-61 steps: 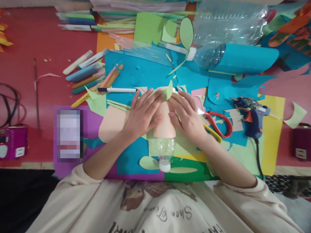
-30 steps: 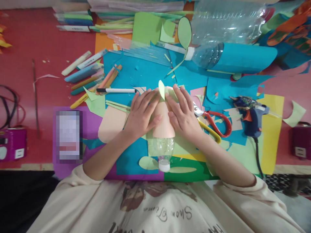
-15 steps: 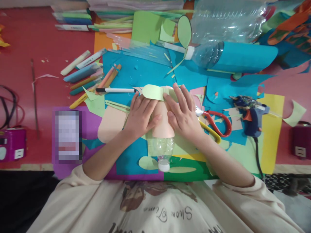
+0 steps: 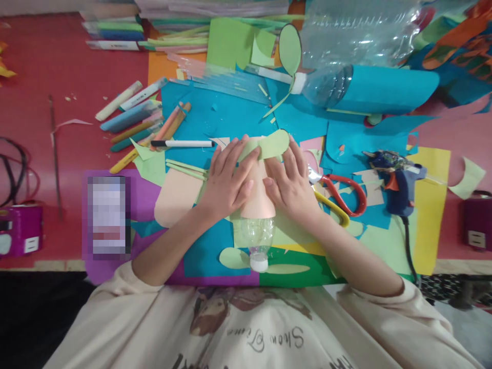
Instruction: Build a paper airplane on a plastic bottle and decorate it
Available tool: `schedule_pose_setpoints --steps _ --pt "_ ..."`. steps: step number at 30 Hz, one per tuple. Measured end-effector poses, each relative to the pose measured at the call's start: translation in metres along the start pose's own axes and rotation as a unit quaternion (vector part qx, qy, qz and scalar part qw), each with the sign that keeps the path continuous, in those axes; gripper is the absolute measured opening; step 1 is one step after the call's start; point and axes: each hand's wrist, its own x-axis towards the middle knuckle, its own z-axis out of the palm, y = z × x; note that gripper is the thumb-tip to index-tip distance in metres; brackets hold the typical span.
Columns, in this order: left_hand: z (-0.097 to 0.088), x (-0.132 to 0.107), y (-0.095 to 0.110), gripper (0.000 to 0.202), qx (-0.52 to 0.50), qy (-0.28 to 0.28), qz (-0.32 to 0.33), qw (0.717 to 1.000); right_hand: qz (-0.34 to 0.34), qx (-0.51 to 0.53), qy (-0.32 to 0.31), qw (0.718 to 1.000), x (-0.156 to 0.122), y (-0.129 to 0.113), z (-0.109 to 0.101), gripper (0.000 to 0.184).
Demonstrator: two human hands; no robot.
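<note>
A clear plastic bottle (image 4: 259, 233) wrapped in peach paper (image 4: 258, 202) lies with its white cap (image 4: 259, 263) toward me. Across its far end curves a light green paper strip (image 4: 275, 144) with a rounded tip. My left hand (image 4: 229, 177) is closed around the bottle's left side, its index finger pressing the strip's middle and its thumb on the peach paper. From the other side, my right hand (image 4: 292, 182) closes against the bottle and the strip's right part, thumb also on the paper. The bottle's underside is hidden.
Red- and yellow-handled scissors (image 4: 346, 197) lie beside my right hand, with a blue glue gun (image 4: 402, 187) farther right. Left are a black-and-white marker (image 4: 184, 144) and a phone (image 4: 109, 215). A blue-wrapped bottle (image 4: 392, 89) lies at the back. Paper scraps surround the work.
The strip's rounded tip stuck out leftward before; now the left part lies under my left fingers and a rounded tip shows at the right. My right index finger has left the strip's middle.
</note>
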Motion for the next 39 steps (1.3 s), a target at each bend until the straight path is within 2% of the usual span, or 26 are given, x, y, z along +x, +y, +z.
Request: schedule_pose_setpoints --steps 5,15,23,30,39 --pt "0.002 0.001 0.001 0.054 0.012 0.007 -0.008 1.000 0.014 0.001 -0.021 1.000 -0.001 0.001 0.000 0.052" --pt "0.004 -0.003 0.005 0.056 0.011 0.105 0.034 0.994 -0.022 0.022 -0.025 0.999 -0.001 0.007 0.000 0.052" --pt "0.006 -0.003 0.005 0.053 0.000 0.078 0.017 0.997 -0.020 0.029 -0.030 0.999 0.001 0.007 -0.002 0.051" --pt "0.008 -0.002 0.005 0.048 0.016 0.117 0.019 0.993 -0.012 0.021 -0.045 0.999 -0.001 0.008 -0.002 0.056" --pt "0.011 -0.002 0.005 0.048 0.005 0.107 0.022 0.994 0.001 0.022 -0.063 0.998 -0.001 0.007 -0.006 0.056"
